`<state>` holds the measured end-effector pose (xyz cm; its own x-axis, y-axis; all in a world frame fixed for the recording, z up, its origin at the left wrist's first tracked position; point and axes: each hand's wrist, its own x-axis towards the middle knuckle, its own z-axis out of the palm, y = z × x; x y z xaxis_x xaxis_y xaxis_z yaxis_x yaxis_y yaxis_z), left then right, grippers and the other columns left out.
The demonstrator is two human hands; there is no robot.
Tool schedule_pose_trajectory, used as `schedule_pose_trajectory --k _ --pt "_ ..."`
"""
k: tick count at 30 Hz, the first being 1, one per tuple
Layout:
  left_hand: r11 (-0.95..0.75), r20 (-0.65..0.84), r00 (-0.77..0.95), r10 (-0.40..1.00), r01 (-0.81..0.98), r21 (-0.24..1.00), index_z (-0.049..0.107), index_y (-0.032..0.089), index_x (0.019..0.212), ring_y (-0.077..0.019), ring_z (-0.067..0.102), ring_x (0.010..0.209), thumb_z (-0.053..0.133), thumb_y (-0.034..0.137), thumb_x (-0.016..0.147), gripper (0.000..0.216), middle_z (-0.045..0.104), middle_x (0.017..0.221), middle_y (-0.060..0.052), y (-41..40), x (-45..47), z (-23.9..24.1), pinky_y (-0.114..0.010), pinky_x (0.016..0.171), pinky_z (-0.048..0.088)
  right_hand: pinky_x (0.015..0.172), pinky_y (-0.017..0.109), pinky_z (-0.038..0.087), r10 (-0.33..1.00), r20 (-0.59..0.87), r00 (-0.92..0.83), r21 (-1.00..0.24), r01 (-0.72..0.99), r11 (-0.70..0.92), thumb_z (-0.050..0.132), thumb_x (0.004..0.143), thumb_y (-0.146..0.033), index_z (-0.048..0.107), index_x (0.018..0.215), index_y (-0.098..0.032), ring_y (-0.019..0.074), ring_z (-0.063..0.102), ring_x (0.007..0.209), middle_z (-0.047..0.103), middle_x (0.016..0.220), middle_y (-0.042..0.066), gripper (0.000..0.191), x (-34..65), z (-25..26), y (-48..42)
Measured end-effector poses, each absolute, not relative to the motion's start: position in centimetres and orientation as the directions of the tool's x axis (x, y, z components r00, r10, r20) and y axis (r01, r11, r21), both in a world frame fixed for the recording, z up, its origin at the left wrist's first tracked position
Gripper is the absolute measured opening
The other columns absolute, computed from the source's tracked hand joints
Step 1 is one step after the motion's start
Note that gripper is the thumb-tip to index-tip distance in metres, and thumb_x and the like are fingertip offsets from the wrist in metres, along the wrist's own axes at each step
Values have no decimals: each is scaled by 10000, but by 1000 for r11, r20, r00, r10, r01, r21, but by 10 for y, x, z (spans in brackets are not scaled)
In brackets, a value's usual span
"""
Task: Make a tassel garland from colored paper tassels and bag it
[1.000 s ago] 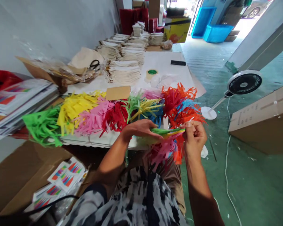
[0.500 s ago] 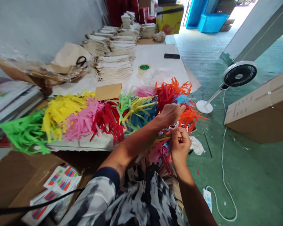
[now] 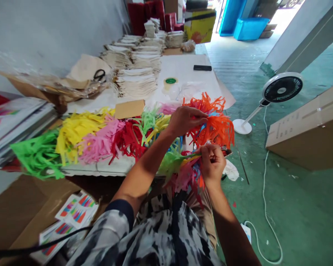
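My left hand (image 3: 186, 120) reaches over the table's near right side, thumb and fingers pinched together at the top of an orange tissue-paper tassel (image 3: 218, 130). Lower and closer to my body, my right hand (image 3: 212, 162) is closed on the gathered end of a bunch of multicoloured tassels (image 3: 184, 177), with green, yellow, pink and blue strips hanging over my lap. A bit of shiny clear or silvery material shows at the right fingertips. Between the hands, the exact grip points are partly hidden by the fingers.
Along the table's front edge lie green tassels (image 3: 40, 153), yellow tassels (image 3: 80, 129), pink tassels (image 3: 104, 138) and red tassels (image 3: 129, 138). Behind them are a cardboard piece (image 3: 130, 109), a tape roll (image 3: 170, 82), scissors (image 3: 99, 75) and paper stacks (image 3: 137, 83). A fan (image 3: 282, 89) stands at right.
My left hand has moved left and slightly up, away from my right hand. The orange tassel now spreads out more below its fingertips. My right hand keeps its hold on the multicoloured bunch.
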<state>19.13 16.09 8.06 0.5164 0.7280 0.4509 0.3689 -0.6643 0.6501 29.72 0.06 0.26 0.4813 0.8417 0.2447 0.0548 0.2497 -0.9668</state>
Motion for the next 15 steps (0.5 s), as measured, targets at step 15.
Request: schedule_pose_trajectory --k 15 --pt "-317 324 465 824 -96 944 788 163 907 -133 662 712 876 456 784 329 758 832 -46 109 153 68 -265 663 514 454 215 291 880 331 339 -943 135 303 690 960 -429 706 937 -211 67 405 485 649 757 -25 220 289 21 35"
